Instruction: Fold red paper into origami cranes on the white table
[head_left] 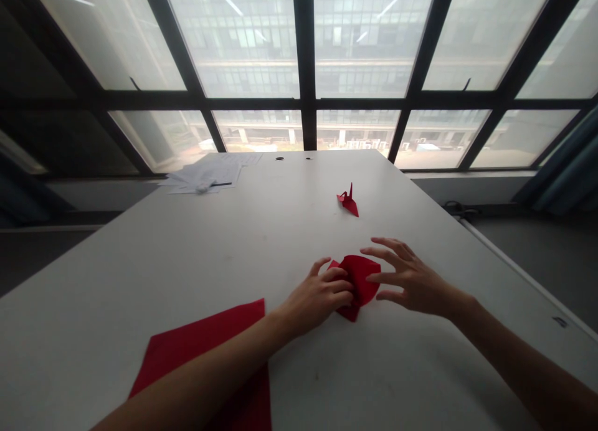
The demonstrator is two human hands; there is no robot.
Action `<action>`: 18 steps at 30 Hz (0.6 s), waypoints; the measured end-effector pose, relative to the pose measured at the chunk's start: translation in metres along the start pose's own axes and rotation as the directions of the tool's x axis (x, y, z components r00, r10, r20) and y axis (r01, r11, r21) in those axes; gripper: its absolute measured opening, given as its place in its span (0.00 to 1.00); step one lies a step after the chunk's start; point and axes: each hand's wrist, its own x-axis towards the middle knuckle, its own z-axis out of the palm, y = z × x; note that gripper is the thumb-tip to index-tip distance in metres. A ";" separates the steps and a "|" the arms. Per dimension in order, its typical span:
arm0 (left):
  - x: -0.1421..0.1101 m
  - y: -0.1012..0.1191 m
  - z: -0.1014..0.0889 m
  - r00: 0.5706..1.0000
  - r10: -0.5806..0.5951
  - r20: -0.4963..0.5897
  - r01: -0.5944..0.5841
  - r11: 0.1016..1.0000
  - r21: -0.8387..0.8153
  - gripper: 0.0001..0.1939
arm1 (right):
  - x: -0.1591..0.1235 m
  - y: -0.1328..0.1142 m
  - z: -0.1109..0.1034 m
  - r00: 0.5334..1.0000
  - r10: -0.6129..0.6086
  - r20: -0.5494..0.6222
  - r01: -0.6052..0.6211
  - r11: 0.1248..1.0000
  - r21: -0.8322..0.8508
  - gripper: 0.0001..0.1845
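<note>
left fingers (342, 286) part-hiding folded paper (360, 269), sheet (196, 341) cropped

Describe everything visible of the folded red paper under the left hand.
The folded red paper looks thin and matte, bulging up in a curve on its right, with a pointed corner at the bottom. It lies on the white table. The left hand covers its left part, fingers curled; the right hand, fingers spread, is at its right edge, one fingertip overlapping it, contact unclear.
</note>
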 end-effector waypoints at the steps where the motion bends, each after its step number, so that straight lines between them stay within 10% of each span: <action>1: 0.000 0.000 0.000 1.000 0.002 0.000 -0.002 1.000 0.002 0.07 | 0.000 0.001 0.001 1.000 -0.006 0.002 0.006 1.000 -0.019 0.12; 18: -0.002 -0.002 0.015 0.919 -0.368 -0.143 0.300 0.887 -0.352 0.08 | -0.005 0.015 0.023 0.954 0.300 0.023 -0.261 0.787 0.559 0.06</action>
